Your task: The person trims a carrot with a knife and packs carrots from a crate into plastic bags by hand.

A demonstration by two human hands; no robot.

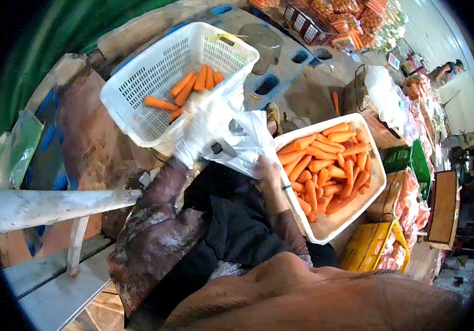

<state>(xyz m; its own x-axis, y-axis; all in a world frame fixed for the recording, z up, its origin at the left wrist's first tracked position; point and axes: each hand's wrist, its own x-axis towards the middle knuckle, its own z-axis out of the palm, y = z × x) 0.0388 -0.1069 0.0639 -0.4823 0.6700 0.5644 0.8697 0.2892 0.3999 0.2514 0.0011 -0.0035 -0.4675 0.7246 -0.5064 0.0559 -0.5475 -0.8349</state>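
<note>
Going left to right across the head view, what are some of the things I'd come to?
White pole, white crate, right hand, white tray of carrots, green crate, wooden board.

Moderate light; the plastic bag (254, 128) shines; fisheye edges curve into black.

You in what appears to be a produce market or packing area, loose carrots (328, 148) heaped in a white tub (379, 177), bagged vegetables (345, 6) piled beyond, a yellow crate (361, 249) and green crate (396, 159) nearby
</note>
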